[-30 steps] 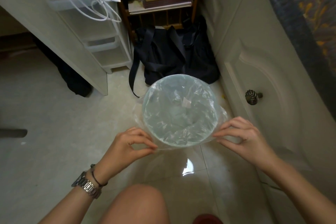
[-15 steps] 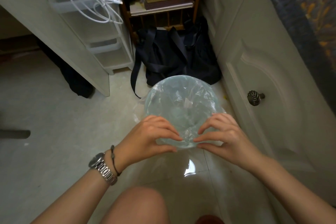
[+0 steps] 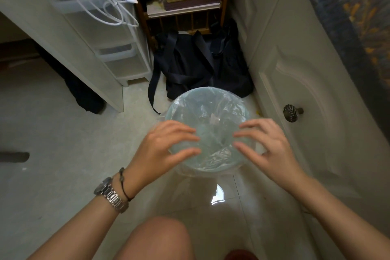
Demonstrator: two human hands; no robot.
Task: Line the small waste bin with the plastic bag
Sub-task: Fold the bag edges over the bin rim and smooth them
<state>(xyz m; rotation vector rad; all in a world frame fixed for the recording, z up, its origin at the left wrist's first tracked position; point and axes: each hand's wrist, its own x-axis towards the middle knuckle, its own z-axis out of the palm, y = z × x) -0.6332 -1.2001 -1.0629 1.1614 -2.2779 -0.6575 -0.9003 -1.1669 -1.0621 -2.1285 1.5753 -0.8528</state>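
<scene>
A small round pale-green waste bin [image 3: 213,170] stands on the tiled floor, seen from above. A clear plastic bag [image 3: 207,112] lies inside it, its edge folded over the rim all round. My left hand [image 3: 166,150] hovers over the bin's left side, fingers spread and curled, holding nothing. My right hand [image 3: 268,148] mirrors it over the right side, fingers apart, also empty. The fingertips of both hands point toward the middle of the bin's mouth. Whether they touch the plastic is unclear.
A black cloth bag [image 3: 200,65] slumps just behind the bin. White drawers [image 3: 118,55] with a dangling white cable [image 3: 99,6] stand at the left. A cream cabinet door with a dark knob [image 3: 292,113] is close on the right. My bare knee [image 3: 156,240] is below.
Both hands left the near rim, where they pinched the bag's edge, and rose over the bin's mouth with their fingers now spread apart.
</scene>
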